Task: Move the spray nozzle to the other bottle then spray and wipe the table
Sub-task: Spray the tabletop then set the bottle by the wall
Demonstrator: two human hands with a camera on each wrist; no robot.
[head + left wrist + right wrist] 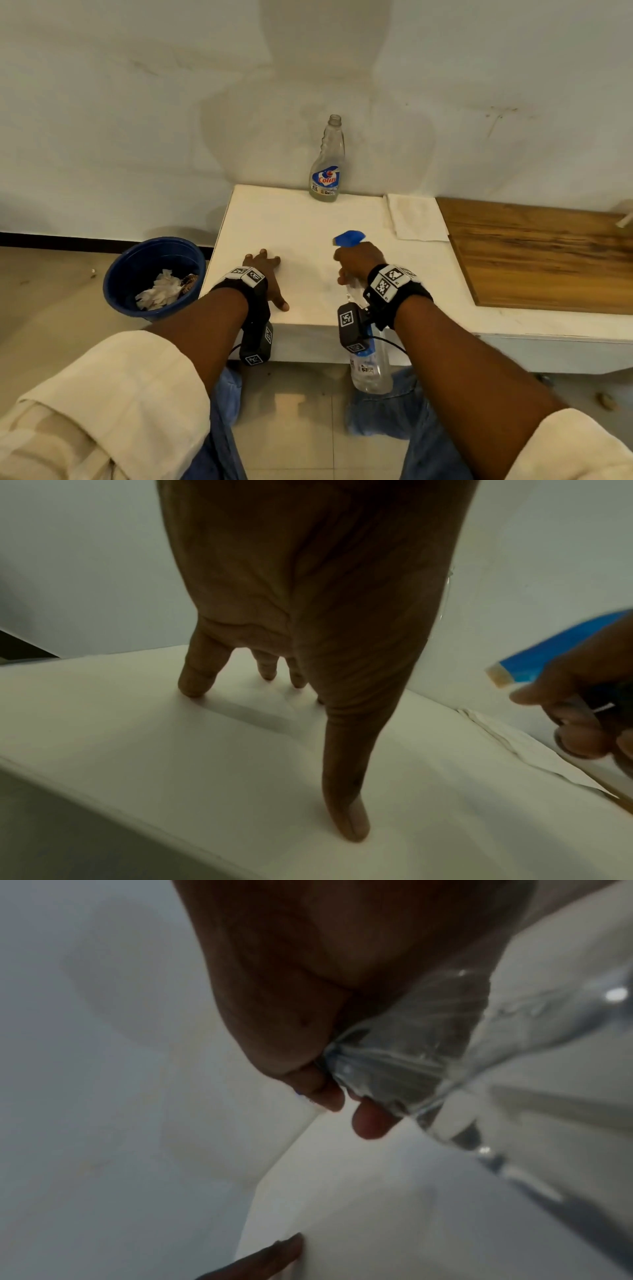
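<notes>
Gripping the clear bottle (371,371) by its neck, right hand (359,262) tilts the blue spray nozzle (349,237) at the table (294,222), likely to spray. Left hand (269,274) rests flat, fingers spread, bracing. Colin bottle (327,164) stands uncapped at table's far edge; cloth (416,217) right of it.

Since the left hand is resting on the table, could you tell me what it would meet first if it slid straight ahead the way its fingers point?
The left hand points across bare table toward the wall; the path looks free. The capless bottle stands right of that line, though depth is uncertain.
</notes>
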